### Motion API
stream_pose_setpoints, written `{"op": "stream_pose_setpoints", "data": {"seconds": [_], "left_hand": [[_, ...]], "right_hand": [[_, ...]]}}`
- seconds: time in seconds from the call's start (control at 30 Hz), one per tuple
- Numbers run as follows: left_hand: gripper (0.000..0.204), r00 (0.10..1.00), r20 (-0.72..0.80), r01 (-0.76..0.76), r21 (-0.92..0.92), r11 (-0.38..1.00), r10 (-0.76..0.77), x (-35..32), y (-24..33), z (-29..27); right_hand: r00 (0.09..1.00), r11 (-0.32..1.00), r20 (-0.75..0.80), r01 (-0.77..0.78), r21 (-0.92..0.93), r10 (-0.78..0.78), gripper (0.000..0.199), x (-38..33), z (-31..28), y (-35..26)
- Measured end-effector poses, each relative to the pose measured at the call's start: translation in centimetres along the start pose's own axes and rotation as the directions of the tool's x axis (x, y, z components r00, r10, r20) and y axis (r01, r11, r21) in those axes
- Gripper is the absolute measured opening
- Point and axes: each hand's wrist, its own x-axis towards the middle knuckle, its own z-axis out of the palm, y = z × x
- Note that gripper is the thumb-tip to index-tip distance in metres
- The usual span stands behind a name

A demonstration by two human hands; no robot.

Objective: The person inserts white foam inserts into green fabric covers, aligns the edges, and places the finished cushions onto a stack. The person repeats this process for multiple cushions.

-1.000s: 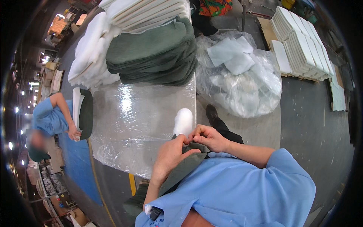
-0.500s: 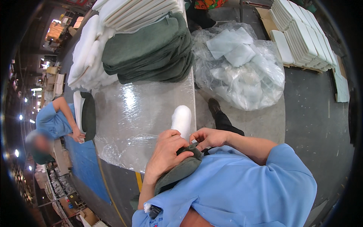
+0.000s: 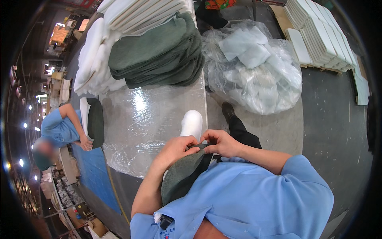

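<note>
A white foam pad [image 3: 191, 123] with a rounded end juts out beyond my hands over the table's near edge. Around its nearer part sits a dark green fabric cover [image 3: 180, 179], hanging against my front. My left hand [image 3: 177, 150] pinches the cover's edge between thumb and fingers. Just beside it, almost touching, my right hand [image 3: 223, 144] grips the same edge with thumb and fingertips. The fingers hide how the pad enters the cover.
Ahead on the plastic-wrapped table [image 3: 147, 115] lie stacked green covers [image 3: 155, 55] and white pads [image 3: 139, 16]. A clear bag [image 3: 274, 91] of white pieces stands on the floor, with pad stacks [image 3: 318, 32] beyond. Leftward, a co-worker [image 3: 59, 127] handles a green-and-white piece [image 3: 95, 123].
Both hands have shifted slightly, my right moving a little right and up. The green cover now hangs lower and more open to view. My left forearm has swung outward.
</note>
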Motion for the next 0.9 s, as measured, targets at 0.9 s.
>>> {"op": "stream_pose_setpoints", "data": {"seconds": [0.9], "left_hand": [[0.024,0.979,0.198,-0.058,0.089,0.994,0.039,2.6,1.6,-2.9]], "right_hand": [[0.968,0.812,0.047,-0.233,0.534,0.247,0.011,0.6,1.1,0.4]]}}
